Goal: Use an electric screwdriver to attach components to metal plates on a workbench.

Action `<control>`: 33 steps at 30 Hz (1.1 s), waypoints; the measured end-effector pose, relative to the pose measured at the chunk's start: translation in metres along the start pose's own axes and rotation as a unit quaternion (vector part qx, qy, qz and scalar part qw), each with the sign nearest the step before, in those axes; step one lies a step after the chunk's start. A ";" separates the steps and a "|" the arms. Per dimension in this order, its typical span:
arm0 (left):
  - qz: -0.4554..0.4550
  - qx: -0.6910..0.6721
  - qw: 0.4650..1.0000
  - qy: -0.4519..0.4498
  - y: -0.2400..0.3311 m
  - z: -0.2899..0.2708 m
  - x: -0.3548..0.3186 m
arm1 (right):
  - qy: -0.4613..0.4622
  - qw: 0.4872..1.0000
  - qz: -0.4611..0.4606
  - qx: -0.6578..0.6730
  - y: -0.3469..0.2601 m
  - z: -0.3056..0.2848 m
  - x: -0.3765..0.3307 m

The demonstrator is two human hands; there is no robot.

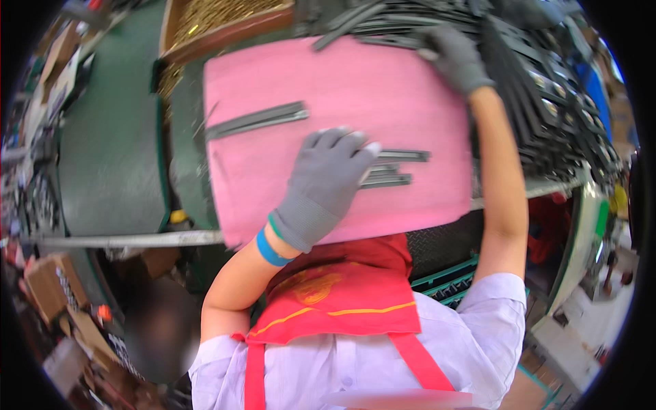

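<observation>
My left hand (pixel 326 183), in a grey glove, lies flat on a pink foam pad (pixel 328 89), its fingers over the ends of several short dark metal rails (pixel 396 169). Two longer dark rails (pixel 256 119) lie together on the pad's left part. My right hand (pixel 454 56), also grey-gloved, reaches to the far right corner of the pad into a big heap of dark metal rails (pixel 540 82); whether its fingers hold one is hidden.
A cardboard box of small brass-coloured parts (pixel 219 20) stands beyond the pad. A green conveyor belt (pixel 113 150) runs to the left. Below the bench are green crates (pixel 451 280) and cardboard boxes (pixel 51 287). I wear a red apron (pixel 342 294).
</observation>
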State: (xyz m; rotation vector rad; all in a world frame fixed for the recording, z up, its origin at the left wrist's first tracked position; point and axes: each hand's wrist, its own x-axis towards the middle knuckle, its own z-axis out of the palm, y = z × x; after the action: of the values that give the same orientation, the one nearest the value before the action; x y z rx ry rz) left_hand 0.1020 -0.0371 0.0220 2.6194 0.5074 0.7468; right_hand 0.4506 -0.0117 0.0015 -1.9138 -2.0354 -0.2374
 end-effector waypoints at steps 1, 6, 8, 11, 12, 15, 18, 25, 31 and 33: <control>-0.028 -0.023 0.999 -0.031 -0.003 0.002 -0.003 | 0.030 0.999 -0.017 -0.038 -0.014 0.006 0.004; -0.049 -0.022 0.996 -0.064 -0.013 -0.007 -0.010 | -0.082 0.996 0.030 -0.023 -0.052 0.007 0.016; -0.059 -0.021 0.990 -0.124 -0.017 -0.019 -0.016 | -0.134 0.989 0.027 -0.048 -0.058 0.003 0.014; -0.068 0.007 0.997 -0.030 -0.019 -0.033 -0.018 | -0.146 0.989 0.000 0.000 -0.071 0.013 0.011; -0.090 0.042 0.995 0.004 -0.025 -0.035 -0.018 | -0.141 0.990 -0.011 -0.005 -0.079 0.012 0.006; -0.167 0.113 0.979 -0.020 -0.055 -0.054 -0.022 | -0.106 0.993 -0.042 0.013 -0.099 0.022 -0.006; -0.245 0.120 0.962 -0.024 -0.080 -0.061 -0.032 | -0.139 0.987 -0.034 0.066 -0.105 0.014 -0.010; -0.193 0.097 0.976 -0.009 -0.103 -0.052 -0.017 | -0.120 0.987 -0.052 0.097 -0.150 -0.007 -0.034; -0.166 0.063 0.984 0.027 -0.068 -0.059 -0.020 | -0.038 0.930 -0.061 0.360 -0.178 -0.001 -0.049; -0.153 0.023 0.988 -0.021 -0.040 -0.061 -0.017 | -0.019 0.909 0.060 0.411 -0.149 -0.013 -0.063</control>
State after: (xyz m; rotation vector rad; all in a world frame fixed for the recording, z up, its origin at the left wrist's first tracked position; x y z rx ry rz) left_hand 0.0450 0.0051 0.0456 2.5088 0.8973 0.5861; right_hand 0.3070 -0.0872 0.0071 -1.4709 -1.6244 0.6051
